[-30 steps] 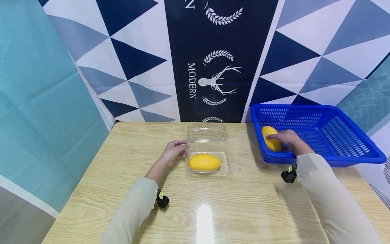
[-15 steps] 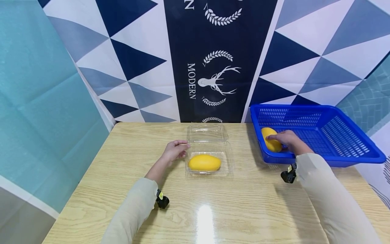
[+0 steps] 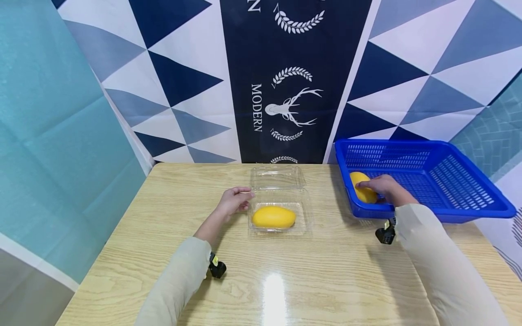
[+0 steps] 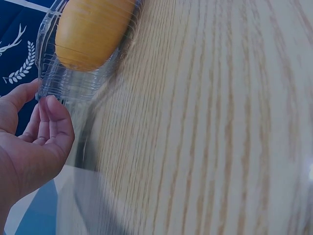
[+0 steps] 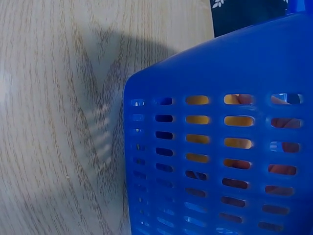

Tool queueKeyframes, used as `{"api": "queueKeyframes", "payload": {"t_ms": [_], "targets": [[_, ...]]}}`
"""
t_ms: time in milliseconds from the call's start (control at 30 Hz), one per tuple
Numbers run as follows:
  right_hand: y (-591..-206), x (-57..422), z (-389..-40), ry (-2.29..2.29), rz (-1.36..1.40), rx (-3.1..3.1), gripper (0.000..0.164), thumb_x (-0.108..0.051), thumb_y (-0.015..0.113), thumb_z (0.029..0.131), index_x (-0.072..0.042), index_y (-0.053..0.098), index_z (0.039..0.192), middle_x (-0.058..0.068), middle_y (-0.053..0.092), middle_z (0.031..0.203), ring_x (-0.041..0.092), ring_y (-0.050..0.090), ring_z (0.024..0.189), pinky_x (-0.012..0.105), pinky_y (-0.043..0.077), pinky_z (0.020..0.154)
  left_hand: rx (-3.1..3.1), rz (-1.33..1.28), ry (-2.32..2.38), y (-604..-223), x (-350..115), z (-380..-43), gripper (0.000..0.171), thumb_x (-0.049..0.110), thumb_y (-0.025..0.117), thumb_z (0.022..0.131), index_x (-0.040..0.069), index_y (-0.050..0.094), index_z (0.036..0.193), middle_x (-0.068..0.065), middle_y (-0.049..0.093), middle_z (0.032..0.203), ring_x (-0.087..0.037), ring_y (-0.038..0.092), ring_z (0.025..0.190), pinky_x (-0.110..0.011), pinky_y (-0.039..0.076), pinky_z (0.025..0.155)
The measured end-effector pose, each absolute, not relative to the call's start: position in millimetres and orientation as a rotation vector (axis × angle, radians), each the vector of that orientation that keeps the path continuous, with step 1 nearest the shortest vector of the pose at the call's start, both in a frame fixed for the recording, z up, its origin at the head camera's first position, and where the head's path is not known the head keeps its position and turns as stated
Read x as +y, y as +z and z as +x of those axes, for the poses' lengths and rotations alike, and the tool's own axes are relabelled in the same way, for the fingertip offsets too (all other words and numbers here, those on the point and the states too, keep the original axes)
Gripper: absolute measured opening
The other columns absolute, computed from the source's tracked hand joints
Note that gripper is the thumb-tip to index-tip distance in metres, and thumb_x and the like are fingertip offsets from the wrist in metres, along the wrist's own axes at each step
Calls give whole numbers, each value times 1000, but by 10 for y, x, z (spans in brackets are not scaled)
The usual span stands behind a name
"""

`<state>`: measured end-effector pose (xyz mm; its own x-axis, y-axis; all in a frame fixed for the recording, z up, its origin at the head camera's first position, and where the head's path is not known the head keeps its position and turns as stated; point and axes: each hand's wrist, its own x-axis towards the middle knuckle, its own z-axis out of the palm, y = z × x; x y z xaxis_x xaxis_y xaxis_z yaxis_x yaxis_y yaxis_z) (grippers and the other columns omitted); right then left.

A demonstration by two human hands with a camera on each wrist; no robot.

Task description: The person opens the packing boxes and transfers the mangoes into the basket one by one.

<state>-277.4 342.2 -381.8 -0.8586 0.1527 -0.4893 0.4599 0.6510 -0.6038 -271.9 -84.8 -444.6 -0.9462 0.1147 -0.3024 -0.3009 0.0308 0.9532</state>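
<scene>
Blue basket (image 5: 216, 128), fruit (image 5: 197, 119) behind slots (image 5: 165, 134), right-wrist only

Place looks booth-like: wood tbl (image 3: 322, 271) w/ printed hangings (image 3: 248, 59).

From above, the head camera faced down; wrist views looked close, sharing the box (image 3: 280, 196) by the left hand (image 3: 234, 202) and basket (image 3: 452, 214) around the right hand (image 3: 385, 186).
</scene>
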Motion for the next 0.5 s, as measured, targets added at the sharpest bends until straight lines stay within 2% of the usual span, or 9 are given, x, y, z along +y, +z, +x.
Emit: {"api": "queueKeyframes", "payload": {"t_ms": [233,500], "targets": [[-3786,3424,-2770,-1045,496,2455,89,-49,53,88,14,19,141,35,25,143,41,36,125,52,41,103,2020,-186,1993,-4448,-849,-2721,36,15,69,84,7,60,118,1,63,86,-9,54,61,-19,51,58],[-3759,3430,-2748,-1020,426,2454,93,-51,51,87,11,11,144,35,24,142,43,35,126,50,44,99,2017,-177,1994,-4450,-840,-2720,36,16,69,84,7,60,118,-3,64,92,-9,54,61,-19,51,59]]}}
